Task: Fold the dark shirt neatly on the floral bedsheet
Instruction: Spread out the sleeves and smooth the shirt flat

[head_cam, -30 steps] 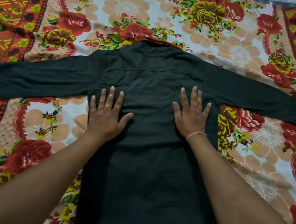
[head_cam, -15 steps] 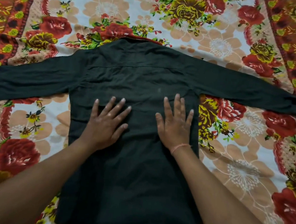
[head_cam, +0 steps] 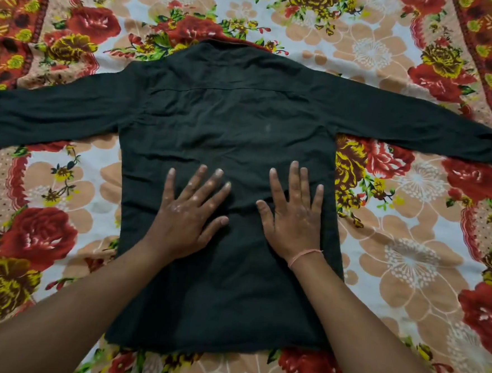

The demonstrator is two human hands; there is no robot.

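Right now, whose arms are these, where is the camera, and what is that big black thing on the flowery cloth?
There is no machine here, just a person. The camera sits on the person's head and looks down, so you see the arms as if they were your own. The dark shirt lies spread out on the floral bedsheet, collar at the far end and both sleeves stretched sideways. The left hand and the right hand lie flat on the middle of the shirt, fingers straight and spread. They press on the cloth and hold nothing. A thin pink thread is tied round the right wrist. Nothing is folded yet.
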